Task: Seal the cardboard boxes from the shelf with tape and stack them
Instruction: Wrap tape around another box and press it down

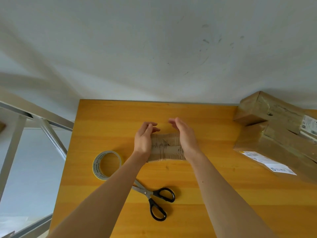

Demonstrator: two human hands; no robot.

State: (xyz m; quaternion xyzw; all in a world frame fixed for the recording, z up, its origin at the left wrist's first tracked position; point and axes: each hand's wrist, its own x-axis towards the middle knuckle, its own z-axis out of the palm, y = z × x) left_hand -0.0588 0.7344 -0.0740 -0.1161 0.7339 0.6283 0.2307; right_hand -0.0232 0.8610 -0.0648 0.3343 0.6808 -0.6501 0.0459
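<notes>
At the lower left of the frame, a tape roll (107, 164) and scissors (154, 198) lie on the counter (214, 194). At centre, the left hand (143, 140) and right hand (185, 136) flank a small cardboard box (167, 148), palms against its sides, fingers relaxed and loosely curved. Taped boxes (274, 127) sit stacked at right.

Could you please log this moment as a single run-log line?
box on table | left hand and right hand open, flanking box | tape, scissors lying untouched | stacked boxes at right
</notes>
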